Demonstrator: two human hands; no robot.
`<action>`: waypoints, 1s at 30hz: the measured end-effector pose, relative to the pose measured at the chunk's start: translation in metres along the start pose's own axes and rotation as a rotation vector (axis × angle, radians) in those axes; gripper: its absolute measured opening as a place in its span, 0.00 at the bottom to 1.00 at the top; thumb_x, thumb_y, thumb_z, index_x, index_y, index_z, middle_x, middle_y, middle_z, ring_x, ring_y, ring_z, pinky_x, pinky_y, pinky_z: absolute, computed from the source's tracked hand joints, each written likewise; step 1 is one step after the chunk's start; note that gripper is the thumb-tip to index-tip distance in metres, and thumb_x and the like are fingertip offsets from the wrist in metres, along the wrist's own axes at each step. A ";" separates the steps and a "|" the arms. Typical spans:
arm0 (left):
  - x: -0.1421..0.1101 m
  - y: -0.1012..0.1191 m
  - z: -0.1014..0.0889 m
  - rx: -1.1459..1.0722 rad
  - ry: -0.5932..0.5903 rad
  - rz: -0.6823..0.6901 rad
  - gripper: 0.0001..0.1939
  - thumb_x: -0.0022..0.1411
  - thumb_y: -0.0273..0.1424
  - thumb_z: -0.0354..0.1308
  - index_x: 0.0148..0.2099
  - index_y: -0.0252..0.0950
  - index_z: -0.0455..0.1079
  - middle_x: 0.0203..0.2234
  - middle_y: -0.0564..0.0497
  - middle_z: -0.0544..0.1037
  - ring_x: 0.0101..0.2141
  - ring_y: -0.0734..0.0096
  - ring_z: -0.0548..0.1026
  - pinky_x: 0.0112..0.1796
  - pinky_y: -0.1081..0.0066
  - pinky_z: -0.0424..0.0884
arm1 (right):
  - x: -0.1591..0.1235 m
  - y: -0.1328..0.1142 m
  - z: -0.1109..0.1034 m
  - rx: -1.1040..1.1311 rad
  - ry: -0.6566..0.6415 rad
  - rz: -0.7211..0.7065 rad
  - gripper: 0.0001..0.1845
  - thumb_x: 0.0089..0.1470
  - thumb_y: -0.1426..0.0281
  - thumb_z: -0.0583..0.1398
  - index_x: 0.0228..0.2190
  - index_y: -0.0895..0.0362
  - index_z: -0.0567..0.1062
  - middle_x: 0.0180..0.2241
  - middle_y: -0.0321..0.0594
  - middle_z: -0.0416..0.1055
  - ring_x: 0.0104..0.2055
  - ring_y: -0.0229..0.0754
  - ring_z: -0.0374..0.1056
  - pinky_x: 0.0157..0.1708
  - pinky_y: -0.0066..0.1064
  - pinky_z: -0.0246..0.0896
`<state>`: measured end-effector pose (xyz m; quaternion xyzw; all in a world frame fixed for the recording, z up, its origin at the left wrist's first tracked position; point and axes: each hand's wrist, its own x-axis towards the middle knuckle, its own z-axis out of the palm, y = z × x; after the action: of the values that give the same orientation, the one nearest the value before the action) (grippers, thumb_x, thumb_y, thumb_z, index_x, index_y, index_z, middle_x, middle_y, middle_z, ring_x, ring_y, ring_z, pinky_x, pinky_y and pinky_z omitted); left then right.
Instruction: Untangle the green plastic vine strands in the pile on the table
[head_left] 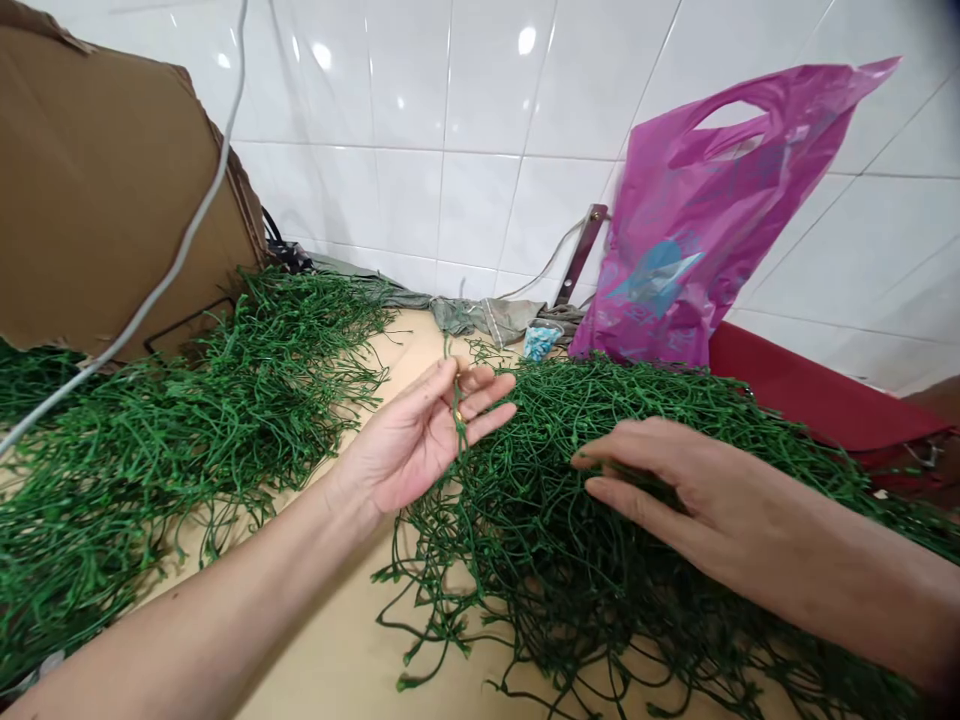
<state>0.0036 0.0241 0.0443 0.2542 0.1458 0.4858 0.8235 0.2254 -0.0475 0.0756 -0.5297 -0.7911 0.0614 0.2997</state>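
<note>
I am watching the left hand [420,440] pinching a green artificial stem [460,432] at the tangled pile's [547,430] left edge. The right hand [671,490] is hovering over it, grip unclear to me; interlocking stems could be snagging, dragging extras.

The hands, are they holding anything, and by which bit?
The left hand pinches a green stem near its upper end. Whether the right hand holds anything can't be told.

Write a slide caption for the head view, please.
Left hand pinching a green stem, right hand at a tangled green heap.
</note>
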 end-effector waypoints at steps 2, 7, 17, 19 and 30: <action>0.002 0.003 0.001 -0.025 0.073 0.028 0.17 0.75 0.28 0.48 0.34 0.33 0.73 0.35 0.48 0.82 0.43 0.67 0.82 0.51 0.59 0.78 | 0.001 0.007 0.001 -0.107 0.037 -0.044 0.15 0.59 0.57 0.61 0.40 0.51 0.81 0.40 0.44 0.79 0.44 0.52 0.73 0.47 0.45 0.68; 0.002 0.010 0.020 -0.079 0.060 0.002 0.18 0.75 0.29 0.47 0.35 0.32 0.74 0.35 0.48 0.82 0.43 0.68 0.82 0.51 0.58 0.78 | 0.010 -0.016 0.022 0.080 0.036 -0.029 0.17 0.63 0.64 0.59 0.52 0.52 0.73 0.54 0.45 0.73 0.58 0.48 0.67 0.60 0.44 0.61; 0.038 0.060 0.075 -0.137 0.039 0.123 0.17 0.74 0.29 0.49 0.33 0.34 0.73 0.32 0.52 0.80 0.38 0.75 0.80 0.54 0.61 0.74 | 0.061 -0.033 0.021 0.451 -0.034 0.043 0.07 0.60 0.68 0.58 0.29 0.53 0.70 0.43 0.41 0.75 0.52 0.46 0.70 0.52 0.38 0.65; 0.053 0.065 0.075 -0.113 0.041 0.169 0.14 0.73 0.30 0.51 0.35 0.36 0.74 0.35 0.52 0.80 0.40 0.74 0.80 0.53 0.63 0.73 | 0.070 -0.031 0.010 0.532 -0.020 0.110 0.09 0.62 0.66 0.56 0.29 0.53 0.68 0.32 0.36 0.72 0.39 0.42 0.71 0.41 0.33 0.66; 0.072 0.062 0.086 1.101 0.089 0.430 0.21 0.58 0.46 0.67 0.46 0.36 0.75 0.42 0.45 0.78 0.44 0.64 0.73 0.41 0.71 0.67 | 0.089 -0.020 -0.012 0.128 0.396 0.201 0.10 0.63 0.64 0.56 0.32 0.53 0.74 0.27 0.36 0.71 0.28 0.42 0.66 0.30 0.31 0.62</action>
<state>0.0357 0.0881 0.1506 0.6472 0.3559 0.5050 0.4467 0.1934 0.0189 0.1301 -0.5874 -0.6546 0.0355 0.4745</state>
